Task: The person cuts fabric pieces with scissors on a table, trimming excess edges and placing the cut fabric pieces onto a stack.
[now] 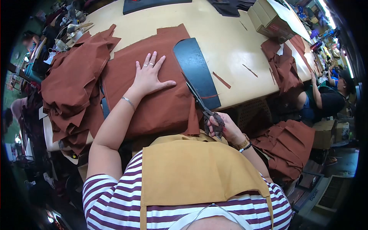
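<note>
Rust-brown fabric lies spread over the table in front of me, partly on top of a dark blue-black board. My left hand rests flat on this fabric with its fingers spread. In my right hand is a pair of large scissors with dark wrapped handles. Their blades point up and left along the fabric's right edge, over the board. A narrow strip of fabric hangs beside the blades at the table's front edge. The fabric hides most of the board's left part.
Crumpled rust fabric is heaped on the left, with more pieces on the right. A cardboard box stands at the back right of the table. Fabric scraps lie beside the board. Another person sits at right.
</note>
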The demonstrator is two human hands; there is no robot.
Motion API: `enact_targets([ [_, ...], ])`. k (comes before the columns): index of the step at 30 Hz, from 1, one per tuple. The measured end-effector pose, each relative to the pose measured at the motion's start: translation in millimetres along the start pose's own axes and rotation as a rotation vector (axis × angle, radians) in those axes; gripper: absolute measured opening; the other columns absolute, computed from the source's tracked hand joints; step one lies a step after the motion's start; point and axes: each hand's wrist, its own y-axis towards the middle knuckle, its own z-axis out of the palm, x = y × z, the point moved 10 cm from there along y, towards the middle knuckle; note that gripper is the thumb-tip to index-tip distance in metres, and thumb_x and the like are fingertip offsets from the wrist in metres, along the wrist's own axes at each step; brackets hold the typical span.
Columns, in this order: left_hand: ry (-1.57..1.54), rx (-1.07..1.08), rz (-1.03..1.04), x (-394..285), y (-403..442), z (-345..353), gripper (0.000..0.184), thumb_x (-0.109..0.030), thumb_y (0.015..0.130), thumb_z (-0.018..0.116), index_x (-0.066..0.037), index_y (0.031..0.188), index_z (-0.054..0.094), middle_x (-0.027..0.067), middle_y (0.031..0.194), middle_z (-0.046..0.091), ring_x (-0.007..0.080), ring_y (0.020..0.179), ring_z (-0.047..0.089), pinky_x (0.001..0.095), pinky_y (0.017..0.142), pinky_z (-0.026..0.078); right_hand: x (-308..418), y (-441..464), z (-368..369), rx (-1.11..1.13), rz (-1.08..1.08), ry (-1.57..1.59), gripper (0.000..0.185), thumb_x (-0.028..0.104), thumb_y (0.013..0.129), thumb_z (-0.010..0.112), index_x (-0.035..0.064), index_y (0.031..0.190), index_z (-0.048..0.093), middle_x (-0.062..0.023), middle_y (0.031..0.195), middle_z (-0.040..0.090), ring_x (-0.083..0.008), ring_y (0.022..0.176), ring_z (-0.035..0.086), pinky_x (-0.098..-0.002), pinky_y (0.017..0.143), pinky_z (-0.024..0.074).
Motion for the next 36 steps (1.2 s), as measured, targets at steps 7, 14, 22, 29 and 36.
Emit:
enact_targets([
  [7, -0.001, -0.009, -0.006, 0.9, -0.7, 0.5, 0.111, -0.083, 0.063, 0.053, -0.014, 0.146, 0.029, 0.0180, 0.153, 0.017, 0.0339, 0.143, 0.011, 0.0653, 0.108, 0.009, -5.6, -12.0, -8.0, -0.014, 0.000, -0.125, 0.025, 0.030, 0.089, 0.063, 0.0058, 0.087, 0.057, -0.0008, 0.064, 0.058, -0.0083, 0.053, 0.056, -0.0201, 0.051, 0.0432],
  [14, 0.010, -0.008, 0.038, -14.5, -10.3, 3.8, 0.111, -0.084, 0.063, 0.052, -0.015, 0.146, 0.029, 0.0187, 0.153, 0.017, 0.0347, 0.143, 0.011, 0.0656, 0.107, 0.009, -2.6, 5.4, 1.8, 0.000, -0.028, 0.000, 0.029, 0.032, 0.089, 0.065, 0.0058, 0.084, 0.056, -0.0006, 0.067, 0.058, -0.0081, 0.055, 0.055, -0.0219, 0.054, 0.0469],
  [22, -0.003, -0.007, 0.011, -12.1, -9.7, 0.7, 0.111, -0.084, 0.063, 0.053, -0.014, 0.146, 0.029, 0.0191, 0.152, 0.018, 0.0346, 0.143, 0.011, 0.0658, 0.107, 0.009, -6.1, -12.4, -3.9, -0.021, -0.006, -0.071, 0.023, 0.028, 0.090, 0.063, 0.0067, 0.085, 0.056, -0.0005, 0.067, 0.058, -0.0080, 0.057, 0.057, -0.0214, 0.054, 0.0468],
  [29, 0.001, 0.000, 0.046, -24.8, -19.5, 2.3, 0.111, -0.084, 0.063, 0.053, -0.014, 0.146, 0.029, 0.0190, 0.152, 0.018, 0.0355, 0.142, 0.012, 0.0656, 0.107, 0.009, -1.4, -1.9, -0.8, 0.011, -0.021, -0.024, 0.024, 0.029, 0.090, 0.062, 0.0057, 0.085, 0.056, -0.0011, 0.068, 0.058, -0.0083, 0.059, 0.057, -0.0213, 0.055, 0.0471],
  [36, -0.004, -0.008, 0.045, -26.6, -21.3, 1.4, 0.111, -0.084, 0.063, 0.053, -0.014, 0.145, 0.030, 0.0192, 0.152, 0.018, 0.0356, 0.142, 0.012, 0.0656, 0.107, 0.009, -3.1, -7.9, -1.2, -0.025, -0.024, -0.059, 0.025, 0.029, 0.090, 0.062, 0.0053, 0.086, 0.056, -0.0015, 0.068, 0.059, -0.0081, 0.059, 0.057, -0.0218, 0.054, 0.0472],
])
